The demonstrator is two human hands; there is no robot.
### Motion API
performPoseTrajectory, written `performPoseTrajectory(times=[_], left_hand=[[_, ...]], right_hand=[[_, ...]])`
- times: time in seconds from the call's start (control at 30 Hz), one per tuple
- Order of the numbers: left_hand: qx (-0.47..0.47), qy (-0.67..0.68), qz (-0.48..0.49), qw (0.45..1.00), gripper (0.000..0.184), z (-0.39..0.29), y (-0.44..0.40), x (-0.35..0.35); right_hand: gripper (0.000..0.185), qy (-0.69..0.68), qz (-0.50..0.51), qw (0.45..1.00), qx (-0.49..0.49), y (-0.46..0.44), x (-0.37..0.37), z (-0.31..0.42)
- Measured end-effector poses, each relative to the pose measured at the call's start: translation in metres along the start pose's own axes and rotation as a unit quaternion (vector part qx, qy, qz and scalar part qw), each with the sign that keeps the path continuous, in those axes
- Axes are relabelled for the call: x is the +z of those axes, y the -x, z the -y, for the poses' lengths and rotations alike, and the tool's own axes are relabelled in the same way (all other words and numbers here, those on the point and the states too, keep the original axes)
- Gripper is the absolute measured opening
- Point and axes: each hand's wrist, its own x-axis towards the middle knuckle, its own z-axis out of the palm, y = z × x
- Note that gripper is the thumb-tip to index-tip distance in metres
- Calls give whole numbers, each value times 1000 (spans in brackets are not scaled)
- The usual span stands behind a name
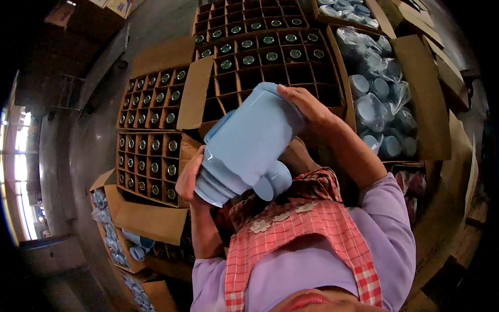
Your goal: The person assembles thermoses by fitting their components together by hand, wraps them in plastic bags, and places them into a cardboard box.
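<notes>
A large light-blue plastic jug [254,136], tilted, is held between my two hands in front of the red checked apron. My left hand [191,178] grips its ridged lower-left end. At the upper right, my right hand [306,106] wraps round the other end, thumb and fingers on its edge. A smaller light-blue cup-shaped part [274,181] shows just below the jug, near the apron. Behind the jug stands a divided carton [249,78] with round glassy tops in several compartments. Part of another blue piece shows along the jug's left edge.
Two divided cartons [150,99] with bottle tops in their cells stand at the left. An open box at the right holds blue lidded items in clear plastic bags [382,99]. More boxes with blue items [112,236] lie at the lower left. Raised flaps [195,93] stick out between cartons.
</notes>
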Motion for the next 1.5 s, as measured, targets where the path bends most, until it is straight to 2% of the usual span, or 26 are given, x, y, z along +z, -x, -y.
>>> performPoseTrajectory(times=[0.03,0.07,0.13,0.17,0.2,0.23,0.27,0.3,0.33,0.37,0.4,0.43,0.47,0.53,0.6,0.67,0.8,0.87,0.97,1.0,1.1,1.13,1.2,1.27,1.4,1.5], left_hand=[[132,-165,22,977,31,-6,-4,3],[75,-195,3,978,26,-14,-5,5],[-84,-76,-32,993,22,20,6,-13],[-105,-57,-44,992,22,31,9,-18],[-240,174,-74,952,22,30,9,-17],[-352,384,-168,837,23,29,9,-16],[-325,389,-137,851,24,30,13,-17],[-233,192,-66,951,25,20,9,-10],[-128,-26,-42,991,26,8,3,-3],[-41,-182,0,982,23,-10,-2,5],[8,-189,-1,982,24,-15,-5,10],[58,-196,-5,979,24,-17,-6,15],[12,-160,-15,987,25,-9,-3,12],[-114,-41,-37,992,25,23,8,-4],[-298,176,-92,934,25,46,14,-15],[-278,124,-59,951,23,50,19,-13],[-53,-132,23,990,24,5,1,1],[25,-182,47,982,23,-21,-13,12],[219,-250,95,938,23,-8,-14,7],[241,-232,115,935,23,-4,-13,7],[227,-229,107,940,23,-16,-20,13],[113,-170,59,977,22,-5,-14,15],[-20,-94,23,995,21,6,-10,11],[-105,-55,14,993,20,9,-12,7],[-36,-112,51,992,23,5,-10,12],[89,-182,80,976,25,-18,-20,19]], right_hand=[[56,16,24,999,-40,6,-3,2],[57,34,50,995,-81,14,-9,8],[58,-109,122,978,-129,18,-19,-4],[60,-100,121,974,-166,14,-19,-22],[61,-91,119,968,-201,10,-19,-41],[63,-82,116,962,-235,11,-16,-50],[55,-103,81,955,-267,11,-12,-57],[52,-56,17,973,-224,11,-6,-52],[49,-8,-48,983,-178,12,-2,-42],[46,41,-112,984,-130,12,1,-36],[41,58,-133,985,-91,0,-1,-36],[40,86,-121,982,-116,-1,-7,-35],[40,113,-108,977,-143,-1,-12,-31],[43,-34,-41,992,-113,5,-15,-34],[48,-33,6,967,-251,10,-8,-52],[58,-5,35,941,-338,9,-4,-71],[53,-82,-15,955,-285,6,-2,-69],[51,-85,-19,970,-225,5,-5,-63],[49,-104,-16,987,-122,-4,-7,-52],[48,-113,-13,990,-85,-8,-9,-49],[47,-68,4,998,-12,6,-19,-18],[48,-114,77,990,-39,1,-33,-26],[52,81,14,958,-273,1,-31,-43],[54,-13,23,965,-260,8,-24,-63],[52,-59,-40,960,-270,12,-11,-73],[53,-93,-18,981,-172,4,-18,-63]])
